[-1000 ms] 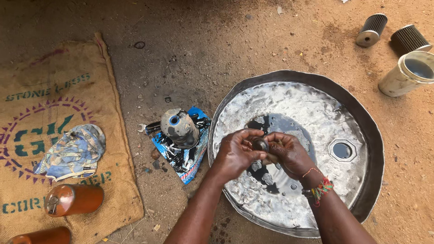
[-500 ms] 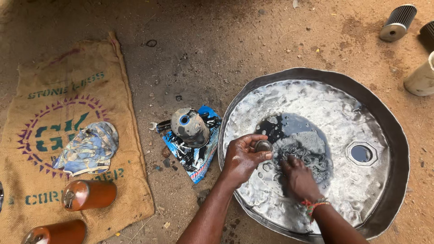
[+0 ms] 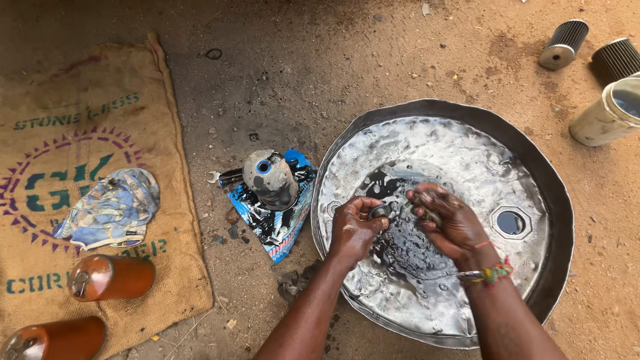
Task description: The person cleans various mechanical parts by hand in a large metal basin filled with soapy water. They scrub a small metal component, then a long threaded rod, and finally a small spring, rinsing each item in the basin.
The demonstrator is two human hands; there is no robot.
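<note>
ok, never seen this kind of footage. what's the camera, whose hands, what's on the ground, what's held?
One camera, worn on the person's head, looks down at their own two bare hands. They work over a round metal pan lying on dirt ground, wet with dark liquid. The left hand pinches a small round metal part; the right hand closes on something dark that I cannot make out. Left of the pan a greasy grey metal housing sits on a blue wrapper. Farther left, a burlap sack carries a rag and two orange cylinders. Two pleated filters lie top right.
</note>
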